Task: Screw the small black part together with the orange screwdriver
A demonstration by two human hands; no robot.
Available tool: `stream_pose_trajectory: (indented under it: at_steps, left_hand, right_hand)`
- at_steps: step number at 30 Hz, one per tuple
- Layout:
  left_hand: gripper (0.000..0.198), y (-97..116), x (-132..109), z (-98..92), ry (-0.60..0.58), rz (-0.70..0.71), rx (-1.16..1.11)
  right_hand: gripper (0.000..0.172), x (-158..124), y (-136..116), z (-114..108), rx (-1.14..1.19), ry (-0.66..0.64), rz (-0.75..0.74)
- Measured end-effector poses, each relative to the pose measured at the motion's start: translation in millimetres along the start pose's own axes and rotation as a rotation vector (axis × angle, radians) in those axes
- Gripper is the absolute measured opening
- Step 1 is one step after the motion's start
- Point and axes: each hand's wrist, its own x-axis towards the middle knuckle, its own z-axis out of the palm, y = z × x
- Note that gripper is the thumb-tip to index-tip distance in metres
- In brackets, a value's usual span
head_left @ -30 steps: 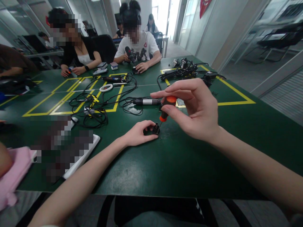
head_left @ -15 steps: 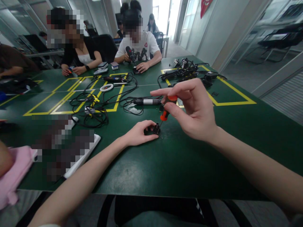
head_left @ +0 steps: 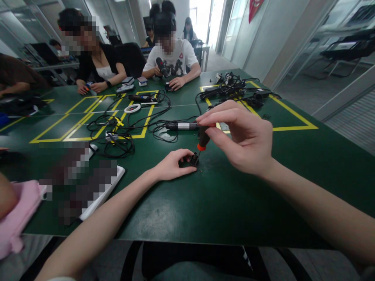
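A small round black part with a short upright post (head_left: 194,159) rests on the green table (head_left: 175,207), and my left hand (head_left: 174,166) grips it between thumb and fingers. Above it, my right hand (head_left: 243,136) pinches the handle of a black and orange screwdriver (head_left: 202,142). The screwdriver stands nearly upright, its thin shaft pointing down to the right side of the black part. Whether the tip sits in a screw is too small to tell. A tiny speck lies on the table beside the part.
Beyond my hands lies a black and silver cylindrical tool (head_left: 183,126) with coiled cable. More tangled cables (head_left: 113,136) and a white ring (head_left: 132,108) are further left. Black gear (head_left: 225,89) is heaped at the back right. Two people sit opposite; one holds a power screwdriver (head_left: 161,67).
The fingers of my right hand have shifted around the screwdriver's handle, and the handle has turned and become more upright. My left hand stays on the black part.
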Motion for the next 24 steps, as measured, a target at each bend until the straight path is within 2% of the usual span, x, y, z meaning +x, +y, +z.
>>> stream_pose_trajectory:
  at_steps: [3, 8, 10, 17, 21, 24]
  left_hand:
    - [0.038, 0.2, 0.2, -0.2, 0.001, 0.006, 0.002]
    - [0.04, -1.1, 0.3, 0.4, 0.002, 0.006, 0.008]
    - [0.041, -1.8, 0.1, 0.9, 0.003, 0.006, 0.008]
    - [0.04, -3.1, 0.3, 1.5, 0.012, 0.016, -0.007]
    - [0.04, -2.8, 0.6, 1.2, 0.005, 0.044, -0.012]
    - [0.038, -2.4, 0.3, 1.1, 0.004, 0.033, -0.004]
  right_hand:
    - [0.026, -0.9, 0.9, -0.3, 0.041, -0.038, -0.019]
    - [0.011, 0.3, 0.4, 1.7, -0.034, -0.017, -0.071]
    - [0.011, 0.7, -0.4, 2.3, -0.087, 0.007, -0.059]
    - [0.031, 1.2, 1.0, -0.9, -0.092, -0.071, -0.121]
    - [0.019, 1.6, 1.6, -3.4, -0.174, -0.093, -0.154]
    - [0.019, 2.0, 1.0, -5.9, -0.237, -0.08, -0.152]
